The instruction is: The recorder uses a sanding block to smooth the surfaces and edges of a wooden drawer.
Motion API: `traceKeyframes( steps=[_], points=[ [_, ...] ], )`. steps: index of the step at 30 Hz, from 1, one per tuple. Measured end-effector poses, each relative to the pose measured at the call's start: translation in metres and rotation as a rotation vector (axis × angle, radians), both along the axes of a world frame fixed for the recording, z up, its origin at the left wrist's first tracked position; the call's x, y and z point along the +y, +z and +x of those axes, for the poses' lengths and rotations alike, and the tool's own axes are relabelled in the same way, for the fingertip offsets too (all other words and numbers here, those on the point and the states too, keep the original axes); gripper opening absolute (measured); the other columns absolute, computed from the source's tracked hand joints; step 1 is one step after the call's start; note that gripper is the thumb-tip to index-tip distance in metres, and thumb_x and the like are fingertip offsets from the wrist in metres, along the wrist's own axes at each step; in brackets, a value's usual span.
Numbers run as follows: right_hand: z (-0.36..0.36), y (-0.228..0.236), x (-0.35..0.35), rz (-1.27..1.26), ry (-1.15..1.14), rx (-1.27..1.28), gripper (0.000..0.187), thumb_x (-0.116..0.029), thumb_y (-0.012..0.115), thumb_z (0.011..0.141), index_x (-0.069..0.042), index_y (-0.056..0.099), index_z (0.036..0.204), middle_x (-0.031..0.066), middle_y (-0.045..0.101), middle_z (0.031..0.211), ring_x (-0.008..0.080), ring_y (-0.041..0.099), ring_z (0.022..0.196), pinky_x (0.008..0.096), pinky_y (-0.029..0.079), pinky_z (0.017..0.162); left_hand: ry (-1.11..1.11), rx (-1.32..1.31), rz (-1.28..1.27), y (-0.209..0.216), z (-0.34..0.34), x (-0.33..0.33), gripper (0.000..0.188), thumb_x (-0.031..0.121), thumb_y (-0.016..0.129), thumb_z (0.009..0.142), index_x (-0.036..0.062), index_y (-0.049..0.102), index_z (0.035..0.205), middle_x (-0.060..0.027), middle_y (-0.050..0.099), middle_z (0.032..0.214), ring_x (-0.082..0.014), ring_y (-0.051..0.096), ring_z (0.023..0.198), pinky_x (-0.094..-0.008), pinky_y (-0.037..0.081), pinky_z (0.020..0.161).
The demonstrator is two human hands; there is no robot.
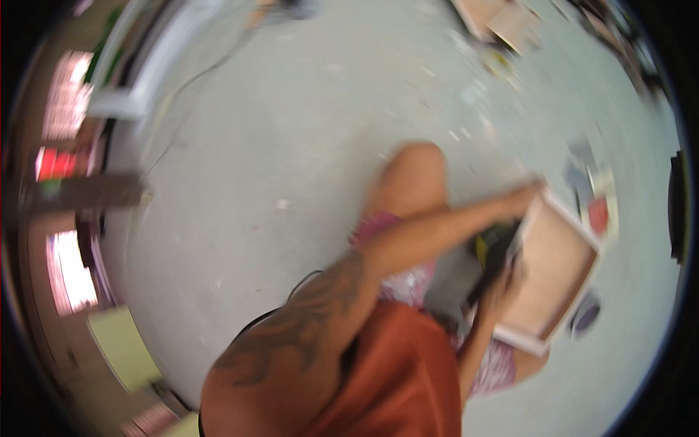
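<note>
A shallow wooden box like a drawer point(552, 266), with pale edges and a light brown bottom, sits tilted over my right knee. My left hand point(528, 198) reaches across and is closed on its far left corner. Against the box's left side is my right hand point(507, 282), with fingers smeared by motion, so its grip is unclear. Right beside that hand, a black and yellow tool point(492, 251), too blurred to name, shows between my legs and the box.
Wooden panels point(499, 22) lie on the far floor among scattered scraps. Right of the box are a red item on pale sheets point(598, 215) and a dark round object point(585, 315). A cable point(207, 71) crosses the floor at far left, near a brown beam point(87, 191).
</note>
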State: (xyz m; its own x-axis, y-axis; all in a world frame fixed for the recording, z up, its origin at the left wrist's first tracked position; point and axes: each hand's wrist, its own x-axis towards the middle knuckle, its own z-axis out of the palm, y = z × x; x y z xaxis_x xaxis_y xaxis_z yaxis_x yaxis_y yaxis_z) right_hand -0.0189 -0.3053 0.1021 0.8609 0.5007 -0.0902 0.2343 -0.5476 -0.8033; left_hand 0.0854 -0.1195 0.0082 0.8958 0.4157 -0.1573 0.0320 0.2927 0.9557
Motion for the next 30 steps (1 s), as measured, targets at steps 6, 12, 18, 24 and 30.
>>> traceKeyframes(
  steps=[6, 12, 18, 24, 30],
  points=[
    [0.049, -0.018, 0.013, -0.020, 0.023, -0.156, 0.039, -0.019, 0.051, 0.112, 0.012, 0.060, 0.135, 0.0258, 0.063, 0.123, 0.0352, 0.061, 0.113, 0.0446, 0.046, 0.103, -0.042, -0.057, 0.203, 0.014, 0.010, 0.005, 0.042, 0.040, 0.042, 0.115, 0.0021, 0.054, 0.126, -0.0244, 0.057, 0.122, -0.0398, 0.058, 0.123, -0.0458, 0.044, 0.109],
    [0.028, -0.009, 0.014, 0.001, 0.089, -0.127, 0.043, -0.021, 0.049, 0.113, 0.014, 0.056, 0.136, 0.0295, 0.063, 0.126, 0.0392, 0.062, 0.117, 0.0468, 0.049, 0.104, 0.108, -0.105, 0.338, 0.006, -0.001, 0.023, 0.047, 0.044, 0.040, 0.114, 0.0006, 0.054, 0.125, -0.0294, 0.058, 0.125, -0.0464, 0.056, 0.125, -0.0491, 0.043, 0.109],
    [0.002, -0.016, -0.016, 0.011, 0.070, -0.242, 0.044, -0.021, 0.049, 0.112, 0.014, 0.055, 0.137, 0.0324, 0.062, 0.128, 0.0407, 0.062, 0.119, 0.0493, 0.050, 0.104, 0.001, -0.077, 0.268, 0.030, -0.009, 0.017, 0.047, 0.043, 0.035, 0.116, 0.0002, 0.050, 0.127, -0.0247, 0.053, 0.123, -0.0435, 0.056, 0.125, -0.0495, 0.042, 0.108],
    [0.063, 0.008, 0.059, 0.003, 0.160, -0.257, 0.044, -0.022, 0.049, 0.114, 0.015, 0.055, 0.136, 0.0324, 0.062, 0.127, 0.0405, 0.062, 0.117, 0.0463, 0.049, 0.103, 0.011, -0.073, 0.305, 0.025, -0.005, 0.018, 0.043, 0.042, 0.036, 0.116, 0.0013, 0.048, 0.122, -0.0226, 0.052, 0.121, -0.0443, 0.057, 0.120, -0.0501, 0.043, 0.104],
    [-0.029, -0.015, -0.057, -0.079, 0.114, -0.092, 0.046, -0.024, 0.048, 0.113, 0.012, 0.057, 0.141, 0.0320, 0.061, 0.134, 0.0422, 0.060, 0.122, 0.0478, 0.047, 0.108, 0.115, -0.012, 0.293, 0.027, -0.011, 0.018, 0.041, 0.041, 0.035, 0.116, 0.0027, 0.048, 0.116, -0.0219, 0.051, 0.119, -0.0441, 0.058, 0.117, -0.0521, 0.044, 0.102]
  ],
)
